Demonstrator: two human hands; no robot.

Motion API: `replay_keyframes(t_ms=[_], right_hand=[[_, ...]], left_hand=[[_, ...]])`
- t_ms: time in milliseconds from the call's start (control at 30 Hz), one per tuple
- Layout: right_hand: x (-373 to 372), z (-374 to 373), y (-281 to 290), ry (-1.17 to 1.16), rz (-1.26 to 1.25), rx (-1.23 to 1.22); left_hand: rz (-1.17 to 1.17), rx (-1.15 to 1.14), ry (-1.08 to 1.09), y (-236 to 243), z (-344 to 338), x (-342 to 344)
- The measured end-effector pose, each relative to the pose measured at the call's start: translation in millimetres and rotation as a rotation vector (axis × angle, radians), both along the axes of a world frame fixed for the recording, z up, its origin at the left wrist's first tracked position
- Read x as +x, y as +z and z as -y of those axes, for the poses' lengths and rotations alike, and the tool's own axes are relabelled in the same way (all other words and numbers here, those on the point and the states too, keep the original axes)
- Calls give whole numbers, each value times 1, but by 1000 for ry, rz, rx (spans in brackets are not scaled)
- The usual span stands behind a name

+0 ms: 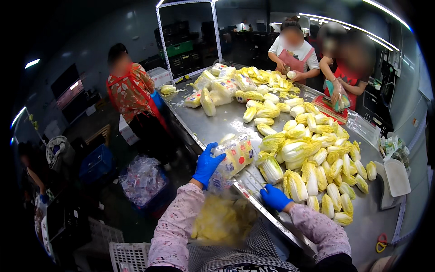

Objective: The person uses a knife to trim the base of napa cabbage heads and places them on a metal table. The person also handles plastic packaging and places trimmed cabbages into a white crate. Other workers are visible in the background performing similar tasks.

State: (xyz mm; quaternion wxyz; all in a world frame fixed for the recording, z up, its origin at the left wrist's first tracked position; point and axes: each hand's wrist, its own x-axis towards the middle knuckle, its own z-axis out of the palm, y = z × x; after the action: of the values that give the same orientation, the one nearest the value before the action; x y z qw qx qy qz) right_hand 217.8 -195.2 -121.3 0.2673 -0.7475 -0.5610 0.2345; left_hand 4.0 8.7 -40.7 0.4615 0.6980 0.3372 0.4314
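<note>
My left hand, in a blue glove, grips a clear printed bag of pale yellow napa cabbage at the near table edge. My right hand, also gloved, rests with its fingers apart on a silver metal surface below a loose cabbage. A large pile of small yellow-and-white cabbages covers the table to the right. Beneath my hands, near my checked apron, is a blurred yellow mass.
Bagged cabbages lie at the far end of the steel table. A person in a floral top stands left; two co-workers work opposite. A blue crate, plastic bags, a white scoop and scissors are around.
</note>
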Motion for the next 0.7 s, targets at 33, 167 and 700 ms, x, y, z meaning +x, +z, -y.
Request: replay_keyframes(t_ms=[33,167,700], right_hand=[[0,6,13,-29,-14,20],[-22,-19,93,-35,-114,168],[-2,38,82,23,-375,-185]], left_hand=[[-113,56,43,-2,-3,-4],[-23,-11,0,0,2,-11],[198,-152,176,-49,-19,-20]])
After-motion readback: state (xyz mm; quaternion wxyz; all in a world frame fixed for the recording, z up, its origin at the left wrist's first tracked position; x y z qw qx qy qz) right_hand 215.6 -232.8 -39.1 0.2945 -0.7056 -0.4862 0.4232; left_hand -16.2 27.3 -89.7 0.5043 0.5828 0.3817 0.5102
